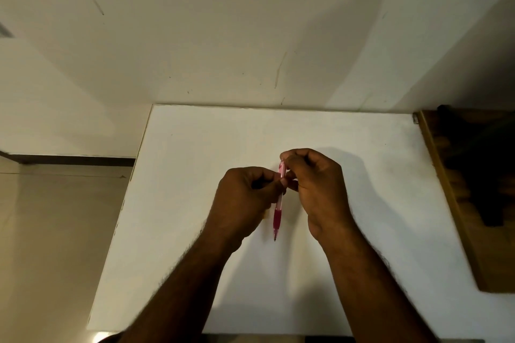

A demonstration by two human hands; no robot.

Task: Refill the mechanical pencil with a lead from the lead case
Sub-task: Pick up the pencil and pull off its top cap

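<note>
A pink mechanical pencil (pixel 278 210) is held upright above the white table (pixel 195 231), its tip pointing down toward me and its darker pink grip in the lower half. My left hand (pixel 245 198) pinches the barrel around its middle. My right hand (pixel 315 184) is closed over the pencil's top end, its fingertips at the cap. A small yellowish thing shows at the edge of my left palm; what it is cannot be told. No lead case or loose lead can be made out.
The white table meets a cream wall (pixel 223 36) at its far edge. A brown wooden piece (pixel 459 189) with a dark object on it borders the table's right side. The floor (pixel 55 231) lies beyond the left edge.
</note>
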